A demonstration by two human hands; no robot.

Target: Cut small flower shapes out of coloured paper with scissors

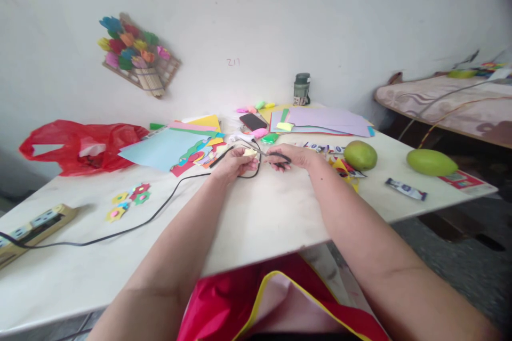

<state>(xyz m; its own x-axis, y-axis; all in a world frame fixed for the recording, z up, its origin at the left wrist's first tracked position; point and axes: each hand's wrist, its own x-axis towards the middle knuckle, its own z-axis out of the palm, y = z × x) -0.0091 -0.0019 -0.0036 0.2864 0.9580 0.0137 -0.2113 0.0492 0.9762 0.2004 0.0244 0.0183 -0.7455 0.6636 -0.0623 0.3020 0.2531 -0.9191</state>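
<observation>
Between the fingertips of my left hand (232, 164) is a small pale yellow piece of paper (250, 153). My right hand (294, 156) is closed around the dark handles of a pair of scissors (283, 158), whose blades point left toward the paper. Whether the blades touch the paper I cannot tell. A black cable (176, 187) runs across the table and loops near both hands. Just beyond them lie a green packet (270, 139) and a pink one (260, 132). Left of my left hand are colourful paper scraps (197, 155).
Small paper flowers (140, 194) lie at the left, near a power strip (36, 229) and a red plastic bag (88, 144). Coloured sheets (324, 120), a phone (253, 121) and a green tumbler (301, 89) stand toward the wall. Mangoes (360, 155) and wrapped bars (406, 189) lie right.
</observation>
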